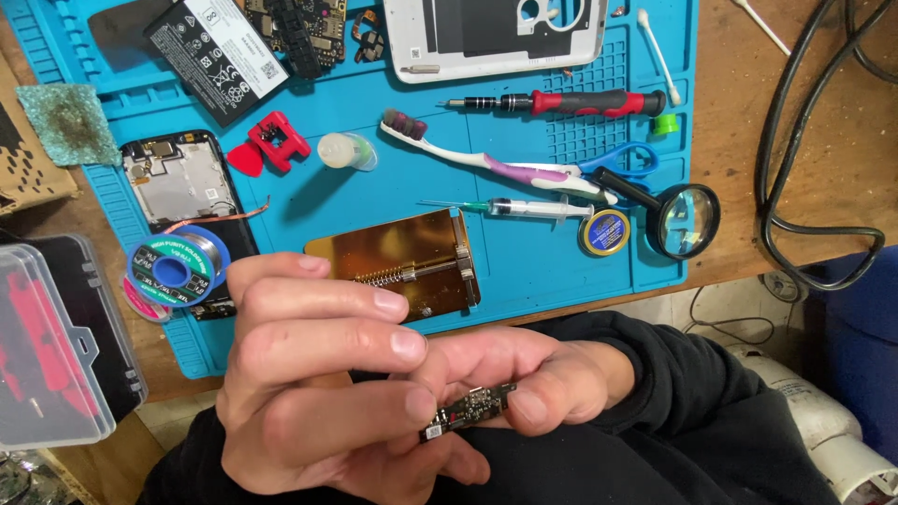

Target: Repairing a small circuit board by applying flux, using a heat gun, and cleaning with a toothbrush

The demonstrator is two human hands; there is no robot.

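A wooden bench (795, 140) carries a blue work mat (524, 252) strewn with tools. Near the viewer, the left hand (318, 383) and right hand (538, 379) are both curled shut, pinching 1 small circuit board (468, 410); its long axis runs left-right, the right end tilted slightly away

- Left hand (323, 374): bare, no glove, ring or watch showing; short, trimmed nails with pale tips on the fingers.
- Right hand (552, 369): bare too; the thumbnail is short and rounded.
- Right sleeve (673, 365), at about 3 o'clock from the right hand: black, soft matte fabric, long, bunched in thick folds at the wrist.
- Black clothing (599, 472) fills the lower frame around 6 o'clock, plain, with no print or markings visible.
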